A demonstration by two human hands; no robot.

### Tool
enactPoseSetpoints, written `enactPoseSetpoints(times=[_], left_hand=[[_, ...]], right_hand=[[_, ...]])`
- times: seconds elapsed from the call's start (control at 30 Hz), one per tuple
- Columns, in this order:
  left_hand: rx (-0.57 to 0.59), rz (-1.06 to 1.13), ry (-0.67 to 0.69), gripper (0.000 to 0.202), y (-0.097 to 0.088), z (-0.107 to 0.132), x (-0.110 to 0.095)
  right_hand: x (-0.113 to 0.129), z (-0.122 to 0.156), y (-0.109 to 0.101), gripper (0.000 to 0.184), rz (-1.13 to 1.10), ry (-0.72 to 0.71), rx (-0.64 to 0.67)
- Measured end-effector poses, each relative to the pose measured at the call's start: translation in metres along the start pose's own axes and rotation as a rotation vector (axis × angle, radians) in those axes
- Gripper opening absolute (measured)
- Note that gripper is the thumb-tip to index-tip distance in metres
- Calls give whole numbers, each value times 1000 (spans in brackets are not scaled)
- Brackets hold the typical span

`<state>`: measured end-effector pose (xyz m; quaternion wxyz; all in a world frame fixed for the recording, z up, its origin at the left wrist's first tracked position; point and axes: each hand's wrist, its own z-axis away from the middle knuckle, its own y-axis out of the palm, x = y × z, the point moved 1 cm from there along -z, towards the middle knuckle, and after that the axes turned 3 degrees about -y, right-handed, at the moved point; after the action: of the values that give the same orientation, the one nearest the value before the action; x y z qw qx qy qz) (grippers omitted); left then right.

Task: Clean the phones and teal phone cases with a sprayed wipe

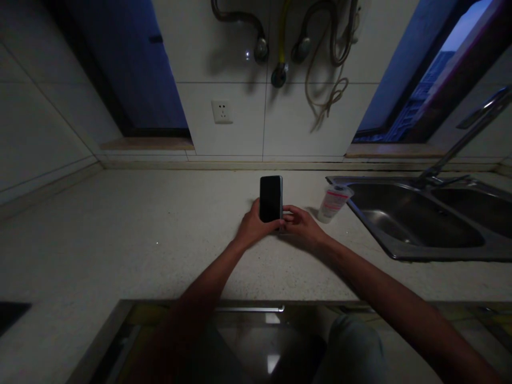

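A smartphone [271, 198] with a dark screen is held upright over the pale countertop [192, 234]. My left hand [255, 224] is closed around its lower left side, with the thumb across the bottom of the screen. At the lower right edge, my right hand [302, 223] touches the phone with bent fingers; part of its grip is hidden behind the phone. Just right of that hand stands a clear plastic cup [334, 204] with red print, apart from my fingers.
A steel double sink [416, 213] with a tall faucet [468, 136] is set into the counter at the right. On the tiled wall are a socket [222, 112], pipes with valves [279, 74] and a hanging looped cord [330, 104]. Windows flank the wall section.
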<state>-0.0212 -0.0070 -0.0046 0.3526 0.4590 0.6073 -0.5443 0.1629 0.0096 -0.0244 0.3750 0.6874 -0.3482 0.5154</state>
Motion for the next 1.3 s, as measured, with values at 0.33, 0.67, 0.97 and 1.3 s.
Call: enactPoseSetpoints(times=[0.33, 0.67, 0.97, 1.3], left_hand=[[70, 151, -62, 87, 3, -2, 6], [199, 410, -135, 81, 3, -5, 1], [425, 863, -361, 28, 7, 2, -11], [504, 862, -433, 35, -1, 1, -14]], right_hand=[[9, 7, 12, 49, 169, -240, 98], [20, 17, 13, 54, 758, -390, 64], [19, 13, 10, 39, 1122, -517, 69], [20, 14, 10, 33, 1107, -674, 189]])
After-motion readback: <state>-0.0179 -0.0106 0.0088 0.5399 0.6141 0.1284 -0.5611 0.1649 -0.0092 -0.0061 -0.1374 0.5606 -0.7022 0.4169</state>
